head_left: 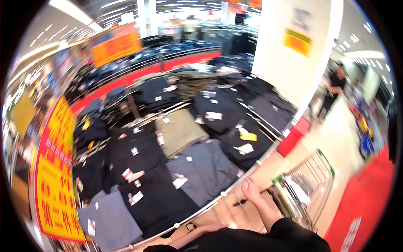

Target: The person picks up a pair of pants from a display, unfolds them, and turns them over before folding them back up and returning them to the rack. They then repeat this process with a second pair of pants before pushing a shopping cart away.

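My right hand [251,190] is raised beside the front rail of a clothing display, with its fingers drawn together. Whether anything is inside them is hidden. Below its wrist, a dark bar end [240,203] sticks out towards the shopping cart [317,185], which stands to the right with a pale, see-through bag [297,189] in it. My left hand [215,228] rests low against my black shirt, and its fingers are hidden. Closest to my right hand on the display lie folded grey trousers [204,166] with white tags and black trousers [245,140] with a yellow tag.
The display's metal rail [205,208] curves between me and the folded clothes. A yellow and red sign [54,176] stands at left. A white pillar [294,54] rises behind. Along the aisle at right is another person [334,88], with a red panel [361,201] nearer.
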Tool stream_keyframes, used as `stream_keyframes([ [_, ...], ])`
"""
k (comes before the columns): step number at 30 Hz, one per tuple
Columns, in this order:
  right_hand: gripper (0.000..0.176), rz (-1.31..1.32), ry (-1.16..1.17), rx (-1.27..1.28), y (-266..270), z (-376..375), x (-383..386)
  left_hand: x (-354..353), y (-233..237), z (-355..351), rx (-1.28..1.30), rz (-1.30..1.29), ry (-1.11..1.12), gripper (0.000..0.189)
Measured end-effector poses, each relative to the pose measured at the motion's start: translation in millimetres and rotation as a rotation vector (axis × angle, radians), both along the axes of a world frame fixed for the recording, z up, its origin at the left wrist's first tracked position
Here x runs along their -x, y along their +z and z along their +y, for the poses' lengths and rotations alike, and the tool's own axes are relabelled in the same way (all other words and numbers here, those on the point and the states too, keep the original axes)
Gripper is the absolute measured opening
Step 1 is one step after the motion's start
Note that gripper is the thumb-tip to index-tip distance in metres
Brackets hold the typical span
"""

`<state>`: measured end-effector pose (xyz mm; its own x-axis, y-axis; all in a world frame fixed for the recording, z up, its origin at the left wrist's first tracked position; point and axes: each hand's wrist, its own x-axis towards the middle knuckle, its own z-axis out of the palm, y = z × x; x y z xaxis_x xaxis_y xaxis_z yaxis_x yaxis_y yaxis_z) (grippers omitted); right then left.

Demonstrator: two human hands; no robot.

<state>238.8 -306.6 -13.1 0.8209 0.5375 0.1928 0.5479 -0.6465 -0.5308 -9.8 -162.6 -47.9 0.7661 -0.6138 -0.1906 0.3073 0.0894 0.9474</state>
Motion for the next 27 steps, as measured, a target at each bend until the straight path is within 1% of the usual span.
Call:
stream_keyframes([
  [1, 0.048, -0.05, -0.028, -0.024, 20.5, -24.9, 9.7, -6.1, -0.3, -10.6, -0.018, 0.014, -0.087, 0.052],
  [3, 0.04, -0.187, -0.099, -0.04, 65.2, -77.2, 31.4, -20.4, -1.0, -35.3, -0.171, -0.098, -0.17, 0.042],
  [4, 0.04, -0.244, -0.138, -0.003, 76.3, -106.0, 38.8, -28.5, -2.8, -50.8, -0.237, -0.165, -0.205, 0.04],
  [5, 0.043, -0.267, -0.198, 0.027, 85.9, -132.6, 47.7, -22.1, -58.2, -66.6, -0.164, -0.073, -0.088, 0.041],
  [6, 0.046, -0.287, -0.251, 0.058, 91.9, -159.1, 58.2, -34.2, -41.7, -83.4, -0.171, -0.067, -0.152, 0.041],
  [7, 0.046, -0.274, -0.31, 0.058, 95.7, -185.9, 71.0, -52.0, -5.9, -102.4, -0.214, 0.091, -0.242, 0.041],
  [8, 0.04, -0.321, -0.408, 0.09, 99.3, -209.5, 81.9, -66.4, 16.6, -120.9, -0.266, 0.244, -0.325, 0.04],
  [9, 0.034, -0.368, -0.504, 0.122, 99.0, -230.1, 88.6, -76.6, -22.9, -139.1, -0.135, 0.391, -0.332, 0.039],
  [10, 0.034, -0.359, -0.557, 0.12, 95.2, -248.6, 94.3, -85.8, -15.7, -156.1, -0.157, 0.394, -0.381, 0.039],
  [12, 0.025, -0.087, -0.609, 0.243, 88.1, -281.7, 107.0, -103.5, -0.4, -187.8, -0.181, -0.125, -0.572, 0.042],
  [13, 0.024, -0.233, -0.622, 0.221, 82.6, -292.8, 106.8, -109.6, -12.2, -200.8, -0.184, -0.123, -0.616, 0.042],
  [14, 0.024, -0.222, -0.66, 0.223, 76.9, -299.1, 108.6, -116.7, -24.9, -213.7, -0.18, -0.097, -0.718, 0.044],
  [15, 0.026, -0.152, -0.656, 0.258, 77.8, -297.6, 108.0, -121.0, -34.6, -225.0, -0.176, -0.071, -0.815, 0.045],
  [16, 0.03, -0.081, -0.645, 0.288, 76.8, -297.6, 106.4, -125.6, -19.0, -237.1, -0.177, -0.067, -0.844, 0.045],
  [17, 0.03, -0.128, -0.633, 0.289, 70.8, -300.2, 105.0, -132.8, 19.0, -250.6, -0.269, -0.019, -0.907, 0.047],
  [18, 0.03, -0.119, -0.652, 0.284, 66.7, -301.4, 101.7, -139.3, 41.6, -259.8, -0.363, 0.027, -0.964, 0.049],
  [20, 0.029, -0.155, -0.657, 0.219, 59.9, -304.5, 99.1, -142.9, 41.0, -272.3, -0.412, 0.083, -0.977, 0.051],
  [22, 0.029, -0.147, -0.672, 0.231, 61.8, -307.4, 95.2, -143.0, 30.4, -279.9, -0.457, 0.139, -0.983, 0.054],
  [24, 0.028, -0.13, -0.673, 0.236, 66.2, -309.4, 87.9, -148.6, 18.3, -282.5, -0.411, 0.053, -0.933, 0.058],
  [25, 0.028, -0.132, -0.679, 0.24, 68.8, -310.3, 83.7, -157.5, 46.9, -287.6, -0.428, 0.006, -0.96, 0.06],
  [26, 0.027, -0.059, -0.686, 0.244, 72.1, -311.1, 78.6, -166.5, 59.7, -290.5, -0.423, -0.002, -0.963, 0.06],
  [27, 0.027, 0.014, -0.69, 0.249, 75.3, -312.4, 71.1, -176.2, 68.2, -293.3, -0.463, -0.085, -1.022, 0.061],
])
